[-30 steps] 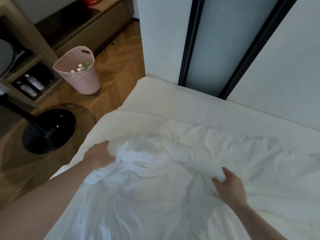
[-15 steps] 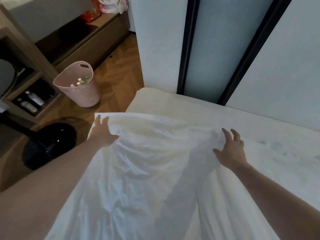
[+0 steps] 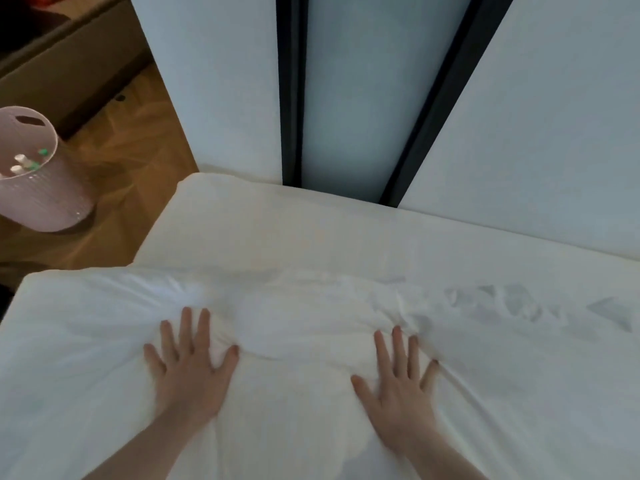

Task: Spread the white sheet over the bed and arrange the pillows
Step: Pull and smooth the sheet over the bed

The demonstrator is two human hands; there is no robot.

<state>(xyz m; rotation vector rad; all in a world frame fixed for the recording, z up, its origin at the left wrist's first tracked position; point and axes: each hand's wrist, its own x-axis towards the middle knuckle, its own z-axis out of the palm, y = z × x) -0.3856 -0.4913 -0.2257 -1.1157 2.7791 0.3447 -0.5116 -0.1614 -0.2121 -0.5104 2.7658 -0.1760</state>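
The white sheet lies over the near part of the bed, wrinkled along its far edge. Beyond that edge a strip of bare cream mattress runs up to the wall. My left hand rests flat on the sheet with fingers spread, palm down. My right hand lies flat on the sheet too, fingers apart, about a shoulder's width to the right. Neither hand holds any cloth. No pillows are in view.
A pink woven basket with small bottles stands on the wooden floor left of the bed. White wall panels with black vertical strips rise directly behind the mattress. A low wooden unit sits at the far left.
Both hands let go of the bunched sheet, flung it toward the wall, and now press flat on it. The view has moved closer to the bed.
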